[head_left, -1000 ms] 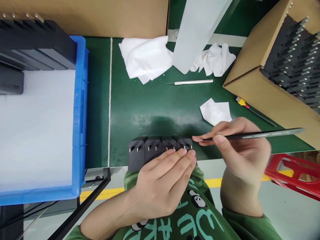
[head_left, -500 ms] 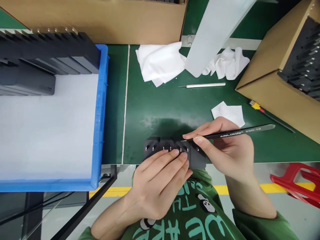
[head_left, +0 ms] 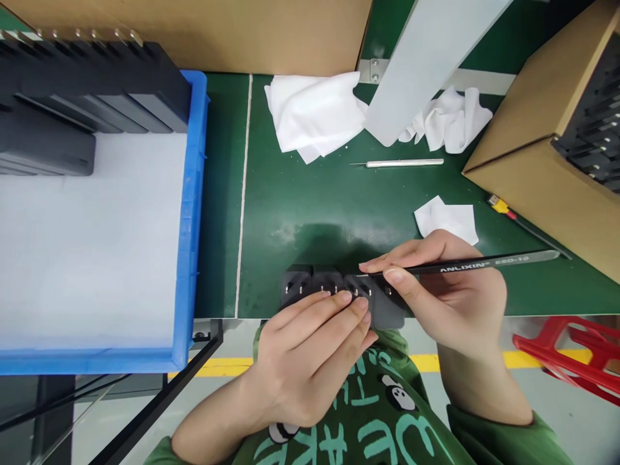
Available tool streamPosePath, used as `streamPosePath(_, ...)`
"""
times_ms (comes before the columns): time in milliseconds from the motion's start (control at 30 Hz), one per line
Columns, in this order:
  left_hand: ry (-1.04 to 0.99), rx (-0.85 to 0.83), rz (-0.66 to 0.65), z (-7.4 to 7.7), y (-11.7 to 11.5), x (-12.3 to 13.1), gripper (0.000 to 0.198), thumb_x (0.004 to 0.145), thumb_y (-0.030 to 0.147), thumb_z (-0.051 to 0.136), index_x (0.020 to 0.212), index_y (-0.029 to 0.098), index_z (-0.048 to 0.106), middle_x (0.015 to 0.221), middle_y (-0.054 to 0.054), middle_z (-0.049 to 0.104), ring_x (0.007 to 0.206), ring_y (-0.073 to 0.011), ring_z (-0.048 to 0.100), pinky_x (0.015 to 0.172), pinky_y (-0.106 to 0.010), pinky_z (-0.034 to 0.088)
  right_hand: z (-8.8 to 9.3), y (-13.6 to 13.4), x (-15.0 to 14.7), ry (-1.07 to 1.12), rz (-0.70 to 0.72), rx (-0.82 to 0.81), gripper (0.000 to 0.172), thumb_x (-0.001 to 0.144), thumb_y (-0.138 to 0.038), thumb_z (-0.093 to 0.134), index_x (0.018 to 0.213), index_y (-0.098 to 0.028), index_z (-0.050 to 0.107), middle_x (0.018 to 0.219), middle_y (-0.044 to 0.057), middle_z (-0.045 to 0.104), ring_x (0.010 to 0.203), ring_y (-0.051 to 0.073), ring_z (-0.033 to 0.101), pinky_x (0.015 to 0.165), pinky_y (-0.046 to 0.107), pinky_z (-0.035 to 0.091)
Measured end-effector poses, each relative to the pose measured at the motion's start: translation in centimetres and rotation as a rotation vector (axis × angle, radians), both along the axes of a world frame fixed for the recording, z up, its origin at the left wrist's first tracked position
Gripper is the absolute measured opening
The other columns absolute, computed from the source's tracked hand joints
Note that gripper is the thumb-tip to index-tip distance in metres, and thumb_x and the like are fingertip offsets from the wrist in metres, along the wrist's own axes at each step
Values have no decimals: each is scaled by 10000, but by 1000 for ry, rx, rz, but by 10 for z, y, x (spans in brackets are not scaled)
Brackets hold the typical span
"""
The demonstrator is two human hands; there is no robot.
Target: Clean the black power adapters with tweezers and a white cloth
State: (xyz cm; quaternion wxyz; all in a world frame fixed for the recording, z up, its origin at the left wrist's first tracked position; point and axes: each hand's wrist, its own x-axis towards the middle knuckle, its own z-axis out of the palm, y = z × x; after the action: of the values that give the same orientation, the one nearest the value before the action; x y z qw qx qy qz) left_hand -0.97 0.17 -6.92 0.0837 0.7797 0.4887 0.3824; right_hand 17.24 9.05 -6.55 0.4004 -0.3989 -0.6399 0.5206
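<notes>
One hand [head_left: 303, 368], the left, lies outstretched across adapters [head_left: 389, 311]

black adapters [head_left: 329, 280]: partly behind left hand [head_left: 310, 361]; blue tray [head_left: 187, 219]: cut off left; open carton [head_left: 552, 184]: cut off right

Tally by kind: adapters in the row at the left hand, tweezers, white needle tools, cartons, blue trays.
Adapters: 4
Tweezers: 1
White needle tool: 1
Cartons: 2
Blue tray: 1
Total: 9
</notes>
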Motion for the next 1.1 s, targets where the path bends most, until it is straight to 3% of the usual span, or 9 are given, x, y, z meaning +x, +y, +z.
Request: streamPosePath(1100, 32, -19, -2, 3, 1, -2, 92, 914, 153, 723, 999, 145, 758, 1014, 13, 813, 936, -139, 767, 946, -262, 621, 0, 0, 0, -33, 13, 34, 213, 853, -102, 742, 927, -288, 667, 884, -15, 762, 803, 207, 761, 740, 376, 659)
